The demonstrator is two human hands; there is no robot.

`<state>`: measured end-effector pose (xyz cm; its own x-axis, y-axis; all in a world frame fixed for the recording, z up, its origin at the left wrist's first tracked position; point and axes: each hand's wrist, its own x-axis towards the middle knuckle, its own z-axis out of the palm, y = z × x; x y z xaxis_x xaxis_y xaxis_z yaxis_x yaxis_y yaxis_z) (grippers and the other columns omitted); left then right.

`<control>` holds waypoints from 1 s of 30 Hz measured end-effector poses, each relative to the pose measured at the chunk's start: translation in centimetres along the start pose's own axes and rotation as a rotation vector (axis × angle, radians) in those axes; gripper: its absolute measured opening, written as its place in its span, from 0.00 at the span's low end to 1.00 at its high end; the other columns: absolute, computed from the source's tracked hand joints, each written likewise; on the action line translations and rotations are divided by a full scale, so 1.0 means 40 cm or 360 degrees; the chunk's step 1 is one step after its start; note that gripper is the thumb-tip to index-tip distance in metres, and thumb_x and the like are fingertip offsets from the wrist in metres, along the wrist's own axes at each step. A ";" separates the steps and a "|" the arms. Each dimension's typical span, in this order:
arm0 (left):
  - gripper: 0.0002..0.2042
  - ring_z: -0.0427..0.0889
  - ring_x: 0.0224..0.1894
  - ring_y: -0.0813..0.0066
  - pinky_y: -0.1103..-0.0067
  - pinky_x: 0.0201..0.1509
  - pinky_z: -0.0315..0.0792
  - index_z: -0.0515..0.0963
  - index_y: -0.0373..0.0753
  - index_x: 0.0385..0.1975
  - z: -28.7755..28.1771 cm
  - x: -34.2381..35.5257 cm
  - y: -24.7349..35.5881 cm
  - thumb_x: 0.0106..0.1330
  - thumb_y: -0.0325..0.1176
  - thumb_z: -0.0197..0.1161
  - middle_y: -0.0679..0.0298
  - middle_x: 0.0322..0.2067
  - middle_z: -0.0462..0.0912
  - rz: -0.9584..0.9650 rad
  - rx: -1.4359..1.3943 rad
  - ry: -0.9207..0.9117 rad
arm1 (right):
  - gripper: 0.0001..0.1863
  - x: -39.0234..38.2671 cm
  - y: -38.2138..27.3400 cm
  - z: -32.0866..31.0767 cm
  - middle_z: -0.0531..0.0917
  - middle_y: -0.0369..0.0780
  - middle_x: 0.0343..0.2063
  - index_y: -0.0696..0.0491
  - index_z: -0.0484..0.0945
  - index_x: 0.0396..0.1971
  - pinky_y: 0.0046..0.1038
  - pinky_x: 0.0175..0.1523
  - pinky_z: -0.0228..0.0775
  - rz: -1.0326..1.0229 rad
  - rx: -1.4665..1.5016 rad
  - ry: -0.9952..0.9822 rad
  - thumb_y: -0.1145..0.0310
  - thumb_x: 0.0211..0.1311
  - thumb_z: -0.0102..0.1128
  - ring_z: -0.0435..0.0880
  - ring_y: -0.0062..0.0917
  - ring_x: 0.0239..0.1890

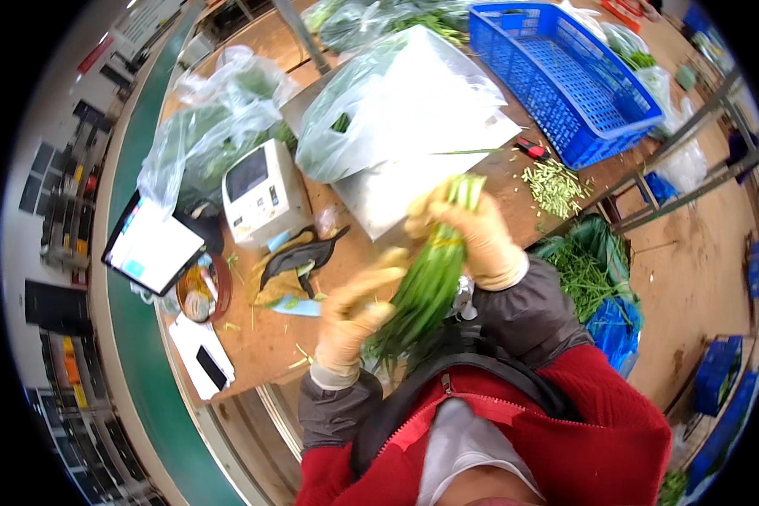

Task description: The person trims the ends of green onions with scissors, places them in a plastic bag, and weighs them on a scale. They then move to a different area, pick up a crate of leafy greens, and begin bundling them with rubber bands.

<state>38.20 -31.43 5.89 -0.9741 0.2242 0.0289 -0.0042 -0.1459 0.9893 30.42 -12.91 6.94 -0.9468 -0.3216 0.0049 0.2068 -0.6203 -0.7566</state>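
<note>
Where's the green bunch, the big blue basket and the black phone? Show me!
Green bunch (427, 287): head view, middle of its stalks.
Blue basket (565, 80): head view, bare floor inside it.
Black phone (212, 368): head view, middle of its dark face.

Shelving stands left of a green strip; brown floor lies right of the table.

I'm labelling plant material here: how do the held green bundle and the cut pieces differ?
The bundle is long; the cut pieces are short. The right hand grips the bundle; the cut pieces lie loose on the table. The bundle is mostly vivid green; the cut pieces are paler. Both look greenish.
</note>
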 end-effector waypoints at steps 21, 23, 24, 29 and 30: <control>0.11 0.72 0.20 0.86 0.88 0.27 0.65 0.79 0.33 0.37 -0.069 0.577 0.134 0.60 0.31 0.54 0.55 0.34 0.84 0.0448 0.0328 0.1039 | 0.12 0.195 -0.235 -0.436 0.77 0.37 0.21 0.59 0.75 0.34 0.22 0.28 0.67 0.0675 -0.1168 -0.0723 0.74 0.47 0.59 0.74 0.19 0.21; 0.21 0.62 0.15 0.90 0.92 0.21 0.60 0.71 0.33 0.52 -0.063 0.576 0.153 0.56 0.21 0.48 0.53 0.45 0.80 0.0523 0.0042 0.0812 | 0.12 0.286 -0.266 -0.396 0.77 0.37 0.20 0.60 0.75 0.34 0.21 0.27 0.66 0.1004 -0.1217 -0.0897 0.73 0.46 0.59 0.74 0.19 0.20; 0.23 0.62 0.15 0.91 0.92 0.20 0.59 0.70 0.34 0.54 -0.049 0.566 0.155 0.56 0.20 0.47 0.53 0.47 0.79 0.0572 0.0137 0.0816 | 0.12 0.333 -0.260 -0.380 0.77 0.38 0.20 0.60 0.75 0.34 0.21 0.26 0.67 0.1141 -0.1055 -0.0916 0.71 0.48 0.58 0.75 0.19 0.20; 0.27 0.63 0.15 0.91 0.92 0.16 0.58 0.65 0.35 0.58 0.032 0.514 0.100 0.53 0.23 0.48 0.51 0.55 0.72 0.0663 0.0414 0.0847 | 0.09 0.607 -0.193 -0.325 0.77 0.36 0.19 0.54 0.73 0.27 0.20 0.22 0.69 0.1241 -0.0120 -0.0713 0.64 0.56 0.54 0.74 0.19 0.16; 0.27 0.63 0.15 0.90 0.91 0.17 0.59 0.65 0.35 0.58 0.024 0.466 0.072 0.53 0.24 0.48 0.51 0.55 0.72 0.0585 0.0513 0.0938 | 0.09 0.647 -0.153 -0.286 0.79 0.36 0.22 0.54 0.74 0.27 0.20 0.26 0.70 0.1017 0.0000 -0.0724 0.63 0.57 0.52 0.75 0.19 0.19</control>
<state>20.25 -26.75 9.41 -0.8599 -0.3489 0.3727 0.3216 0.1967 0.9262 1.82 -9.25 4.20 -0.4503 -0.8776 -0.1643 0.6777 -0.2161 -0.7029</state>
